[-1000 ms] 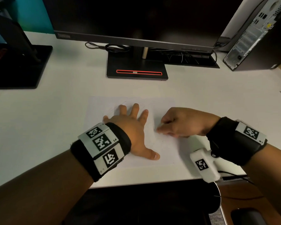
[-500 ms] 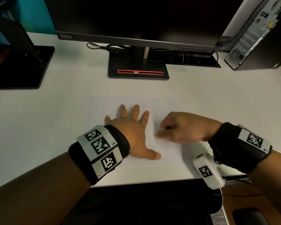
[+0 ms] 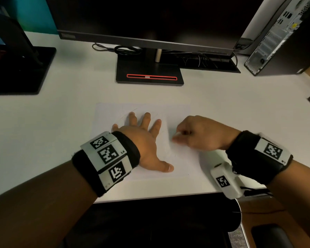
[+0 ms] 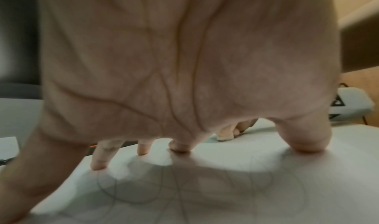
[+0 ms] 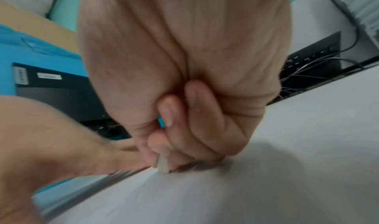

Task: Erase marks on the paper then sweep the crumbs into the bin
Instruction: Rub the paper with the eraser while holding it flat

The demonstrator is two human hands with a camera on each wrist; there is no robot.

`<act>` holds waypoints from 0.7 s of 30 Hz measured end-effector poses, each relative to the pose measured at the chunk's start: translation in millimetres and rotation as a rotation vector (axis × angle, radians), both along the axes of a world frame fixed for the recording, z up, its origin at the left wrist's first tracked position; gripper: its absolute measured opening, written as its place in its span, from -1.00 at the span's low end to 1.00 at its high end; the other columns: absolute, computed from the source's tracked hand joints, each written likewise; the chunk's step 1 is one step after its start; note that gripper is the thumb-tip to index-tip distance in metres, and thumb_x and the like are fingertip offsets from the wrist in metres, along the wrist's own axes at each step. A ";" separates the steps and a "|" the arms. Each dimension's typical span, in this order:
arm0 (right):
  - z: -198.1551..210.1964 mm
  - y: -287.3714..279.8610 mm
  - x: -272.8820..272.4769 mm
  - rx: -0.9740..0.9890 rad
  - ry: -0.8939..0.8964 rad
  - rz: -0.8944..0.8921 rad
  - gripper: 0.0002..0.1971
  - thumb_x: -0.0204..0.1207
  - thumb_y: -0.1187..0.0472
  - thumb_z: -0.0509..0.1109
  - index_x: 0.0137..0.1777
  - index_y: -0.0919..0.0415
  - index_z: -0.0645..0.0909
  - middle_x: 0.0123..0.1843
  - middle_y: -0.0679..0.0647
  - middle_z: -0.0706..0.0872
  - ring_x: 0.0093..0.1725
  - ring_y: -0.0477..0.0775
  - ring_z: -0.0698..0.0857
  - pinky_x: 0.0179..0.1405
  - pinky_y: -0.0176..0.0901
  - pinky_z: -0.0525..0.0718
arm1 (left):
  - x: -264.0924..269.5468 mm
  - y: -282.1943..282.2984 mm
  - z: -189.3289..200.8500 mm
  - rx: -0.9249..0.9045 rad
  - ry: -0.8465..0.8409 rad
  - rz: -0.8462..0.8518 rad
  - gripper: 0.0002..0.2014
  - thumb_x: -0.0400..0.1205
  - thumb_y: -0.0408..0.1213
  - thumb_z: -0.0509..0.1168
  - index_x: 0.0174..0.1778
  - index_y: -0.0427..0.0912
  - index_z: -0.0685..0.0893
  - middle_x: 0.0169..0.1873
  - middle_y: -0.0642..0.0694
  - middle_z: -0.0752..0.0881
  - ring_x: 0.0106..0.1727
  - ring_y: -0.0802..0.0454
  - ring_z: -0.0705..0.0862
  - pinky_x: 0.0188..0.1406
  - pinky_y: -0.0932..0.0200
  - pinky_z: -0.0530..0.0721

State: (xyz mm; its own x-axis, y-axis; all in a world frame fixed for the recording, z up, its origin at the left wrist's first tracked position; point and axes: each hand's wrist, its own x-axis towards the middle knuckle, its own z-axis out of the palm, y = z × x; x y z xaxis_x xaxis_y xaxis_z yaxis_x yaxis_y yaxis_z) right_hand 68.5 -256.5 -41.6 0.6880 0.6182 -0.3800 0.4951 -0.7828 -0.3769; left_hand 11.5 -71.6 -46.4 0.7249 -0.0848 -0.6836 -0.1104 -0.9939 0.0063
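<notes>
On the sheet of paper (image 3: 115, 111), the left hand (image 3: 143, 140) lies flat with its fingers (image 3: 145, 120) spread and straight, the thumb (image 3: 164, 167) stretched out toward the near edge, pressing the sheet down onto the white desk (image 3: 61, 122). From the left wrist view the fingertips (image 4: 98, 164) touch the paper, and faint looping pencil marks (image 4: 143, 193) show on the sheet under the palm.

Just to the right, the right hand (image 3: 199, 134) is curled, its thumb and fingers pinching a small pale eraser (image 5: 163, 166) whose lower end touches the paper. The same eraser (image 4: 224, 136) shows between the left hand's fingers in the left wrist view, standing on the sheet. Its outline is blurred in the head view. The two hands are near each other but apart.

Each wrist wears a black band (image 3: 247, 158) carrying white blocks printed with black-and-white square markers (image 3: 107, 154); a white camera housing (image 3: 225, 181) hangs below the right wrist, over the desk's near edge.

Beyond the paper stands a black monitor (image 3: 150, 18) on a flat base (image 3: 149, 70) with a red-outlined slot (image 3: 151, 77); cables (image 3: 118, 49) lie behind it. A second dark stand (image 3: 20, 68) sits at far left, and a desktop computer tower (image 3: 276, 36) at far right with its back panel showing. No bin can be made out in these views.
</notes>
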 end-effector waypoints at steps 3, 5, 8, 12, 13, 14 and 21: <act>-2.9 5.1 -15.1 -0.011 0.113 0.131 -0.52 0.68 -0.07 0.35 -0.41 0.21 0.45 -0.48 0.00 0.45 -0.47 -0.04 0.40 -0.36 -0.06 0.46 | -0.6 0.1 -0.4 0.002 -0.003 -0.002 0.32 0.31 0.71 0.15 0.67 0.15 -0.54 0.68 -0.01 -0.55 0.69 -0.35 -0.47 0.59 -0.59 0.06; -1.5 1.3 -9.4 -0.004 0.149 0.088 -0.52 0.67 -0.06 0.36 -0.43 0.18 0.43 -0.50 -0.01 0.42 -0.48 -0.05 0.37 -0.37 -0.06 0.44 | -0.3 0.1 0.9 0.001 0.002 0.004 0.32 0.31 0.70 0.16 0.67 0.14 -0.54 0.68 -0.02 -0.55 0.69 -0.35 -0.48 0.60 -0.58 0.05; -1.4 -4.6 4.8 0.009 0.065 -0.019 -0.53 0.65 -0.08 0.35 -0.38 0.25 0.48 -0.46 0.01 0.49 -0.45 -0.03 0.42 -0.33 -0.02 0.48 | 1.8 4.2 5.6 0.000 0.011 -0.007 0.36 0.30 0.67 0.24 0.68 0.13 -0.53 0.68 -0.04 -0.54 0.69 -0.37 -0.46 0.62 -0.52 0.12; -7.4 -2.9 -10.9 -0.018 0.043 0.105 -0.54 0.67 -0.11 0.32 -0.37 0.18 0.49 -0.42 0.00 0.55 -0.41 -0.01 0.49 -0.30 0.02 0.57 | -2.4 14.3 5.8 0.002 0.001 -0.057 0.39 0.24 0.68 0.28 0.68 0.17 -0.52 0.67 -0.01 -0.55 0.71 -0.31 -0.45 0.64 -0.50 0.08; -5.7 -3.3 -13.2 -0.027 0.073 0.128 -0.54 0.68 -0.11 0.33 -0.37 0.18 0.48 -0.44 -0.03 0.52 -0.42 -0.03 0.47 -0.31 0.00 0.56 | -4.1 15.6 4.7 0.008 -0.006 -0.063 0.39 0.23 0.69 0.27 0.67 0.19 -0.52 0.67 0.00 -0.56 0.71 -0.30 -0.45 0.63 -0.53 0.07; -3.3 -3.5 -11.5 -0.033 0.096 0.127 -0.54 0.68 -0.10 0.33 -0.38 0.18 0.47 -0.46 -0.04 0.50 -0.44 -0.04 0.44 -0.34 -0.03 0.53 | -5.5 16.4 3.9 0.011 -0.009 -0.064 0.39 0.23 0.70 0.26 0.67 0.20 -0.53 0.67 0.01 -0.56 0.71 -0.29 -0.45 0.60 -0.58 0.06; -5.0 7.6 -11.8 -0.034 0.042 0.153 -0.55 0.69 -0.09 0.32 -0.37 0.17 0.49 -0.46 -0.03 0.53 -0.44 -0.05 0.46 -0.34 -0.11 0.52 | -6.4 15.1 3.0 -0.003 0.012 -0.039 0.37 0.23 0.71 0.24 0.64 0.23 -0.56 0.64 0.05 -0.60 0.69 -0.26 -0.50 0.54 -0.67 0.07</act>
State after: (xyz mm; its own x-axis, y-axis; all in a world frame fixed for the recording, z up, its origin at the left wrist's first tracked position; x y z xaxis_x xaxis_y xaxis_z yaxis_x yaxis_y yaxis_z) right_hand 56.6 -248.9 -46.7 0.5702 0.7004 -0.4293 0.5936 -0.7125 -0.3742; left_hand 5.2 -56.5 -43.4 0.7131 -0.1147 -0.6916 -0.1488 -0.9888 0.0106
